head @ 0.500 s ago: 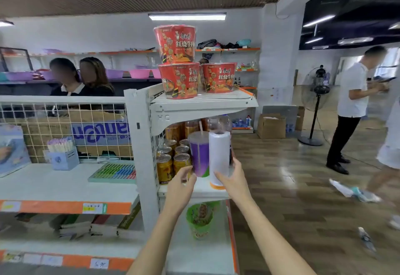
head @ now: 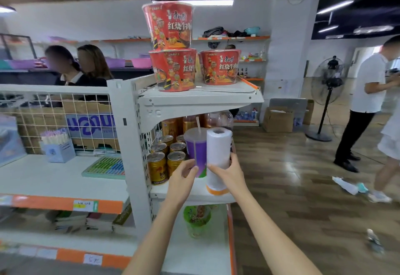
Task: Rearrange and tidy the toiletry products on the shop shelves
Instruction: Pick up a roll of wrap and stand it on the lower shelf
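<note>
White roll [head: 217, 157]: gripped by right hand [head: 229, 172], unmoved. Purple cup [head: 195, 151]: left hand [head: 183, 177] now holds it. Placement ongoing.

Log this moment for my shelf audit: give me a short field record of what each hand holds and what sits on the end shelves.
left hand: left hand grips the purple cup
right hand: right hand grips the white roll
cup and roll: upright, side by side on the middle shelf
behind them: gold cans in rows
top shelf: three red noodle tubs, one stacked on another
lower shelf: one green cup
</note>
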